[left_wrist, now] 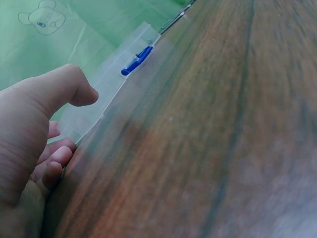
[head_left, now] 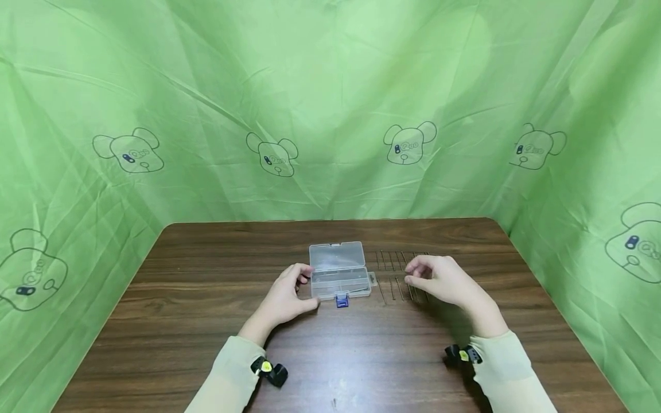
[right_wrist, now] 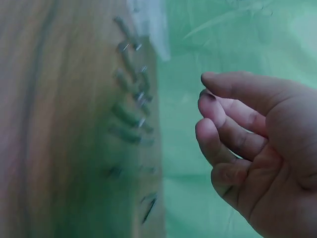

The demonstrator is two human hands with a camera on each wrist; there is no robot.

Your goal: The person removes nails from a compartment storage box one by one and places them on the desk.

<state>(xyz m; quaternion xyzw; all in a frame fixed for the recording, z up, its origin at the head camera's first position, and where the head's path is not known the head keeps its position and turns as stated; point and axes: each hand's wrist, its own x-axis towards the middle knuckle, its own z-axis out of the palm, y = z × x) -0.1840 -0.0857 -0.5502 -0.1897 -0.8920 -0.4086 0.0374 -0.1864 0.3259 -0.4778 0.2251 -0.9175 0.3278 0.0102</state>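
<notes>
A clear plastic box (head_left: 341,283) stands on the table with its lid (head_left: 337,256) raised at the back and a blue latch (head_left: 342,301) at the front. My left hand (head_left: 286,295) holds its left end, thumb at the front corner and fingers along the side. In the left wrist view, the curled fingers (left_wrist: 58,157) lie at the box's lower end. My right hand (head_left: 439,280) hovers over thin headed metal pins (head_left: 397,288), like nails or screws. Its thumb and index finger curve close together, with a small gap between them in the head view.
The pins lie right of the box in two rows, a far row (head_left: 391,261) and a nearer one. Green cloth (head_left: 330,115) with printed bear heads hangs behind and beside the brown wooden table (head_left: 206,344). Each wrist wears a small black camera (head_left: 271,370).
</notes>
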